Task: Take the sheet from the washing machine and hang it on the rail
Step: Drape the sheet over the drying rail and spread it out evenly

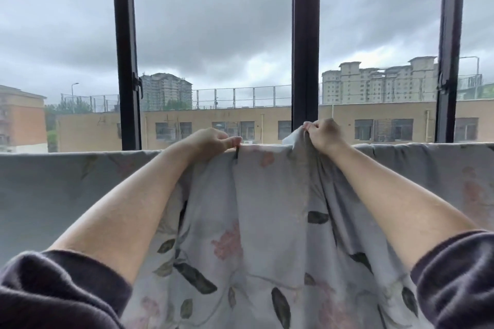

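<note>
A pale grey sheet (267,195) printed with dark leaves and pink flowers hangs over a horizontal rail that runs across the view at hand height; the cloth hides the rail itself. Flat parts of the sheet spread along it to the left and right. My left hand (211,141) pinches the sheet's top fold at the rail line. My right hand (322,133) grips a bunched piece of the sheet and holds it a little above the rail. Between my forearms the cloth falls in loose folds toward me.
Directly behind the rail is a large window with dark vertical frames (305,43) and a latch (138,85) on the left frame. Through the glass I see low buildings and an overcast sky. Dark sleeves cover my upper arms at the bottom corners.
</note>
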Motion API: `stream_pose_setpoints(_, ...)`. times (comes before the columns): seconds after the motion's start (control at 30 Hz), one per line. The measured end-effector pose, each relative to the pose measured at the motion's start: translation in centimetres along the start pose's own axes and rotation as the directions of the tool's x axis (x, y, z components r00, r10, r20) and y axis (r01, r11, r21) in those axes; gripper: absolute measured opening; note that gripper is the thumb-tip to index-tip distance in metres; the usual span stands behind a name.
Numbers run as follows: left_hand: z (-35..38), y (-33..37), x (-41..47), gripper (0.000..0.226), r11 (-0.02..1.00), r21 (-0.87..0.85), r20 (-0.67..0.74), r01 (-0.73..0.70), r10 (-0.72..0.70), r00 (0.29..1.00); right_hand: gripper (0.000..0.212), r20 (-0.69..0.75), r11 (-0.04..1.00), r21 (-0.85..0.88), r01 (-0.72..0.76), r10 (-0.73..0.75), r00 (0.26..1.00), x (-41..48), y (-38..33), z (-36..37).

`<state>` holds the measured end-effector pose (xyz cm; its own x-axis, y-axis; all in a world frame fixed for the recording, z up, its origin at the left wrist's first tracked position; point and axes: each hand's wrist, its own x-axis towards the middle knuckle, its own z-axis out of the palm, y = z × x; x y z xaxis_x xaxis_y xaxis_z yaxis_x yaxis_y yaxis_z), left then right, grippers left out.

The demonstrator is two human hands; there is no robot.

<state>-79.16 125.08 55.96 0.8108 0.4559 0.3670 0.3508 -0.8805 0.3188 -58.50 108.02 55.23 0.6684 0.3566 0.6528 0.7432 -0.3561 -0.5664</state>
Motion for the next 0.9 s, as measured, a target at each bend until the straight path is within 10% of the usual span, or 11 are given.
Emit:
stream_pose_setpoints(0.3, 0.9, 0.2, 1.2, 0.024, 0.964, 0.071, -0.311, 0.256, -0.222, 0.924, 0.048, 0.255, 0.888, -0.457, 0.057, 0.069, 0.965, -0.7, -0.5, 0.9)
stream_pose_setpoints(0.57, 2.4, -0.7, -2.5, 0.038, 0.956, 0.293, -0.507, 0.034, 0.125, 0.853, 0.026, 0.061, 0.884, -0.211, 0.417, -0.414, 0.908, -3.7, -1.3, -0.3)
stream_pose_setpoints(0.7, 2.6, -2.9, -4.7, 0.029, 0.936, 0.324, -0.544, -0.138, 0.304, 0.782, 0.021, 0.293, 0.805, -0.124, 0.580, -0.529, 0.797, -5.3, -3.3, 1.3)
stream_pose_setpoints(0.9, 2.3, -3.0, -3.3, 0.022, 0.982, 0.184, -0.617, -0.032, 0.140, 0.775, 0.017, 0.177, 0.844, -0.163, 0.510, -0.484, 0.857, -3.8, -3.9, 2.7)
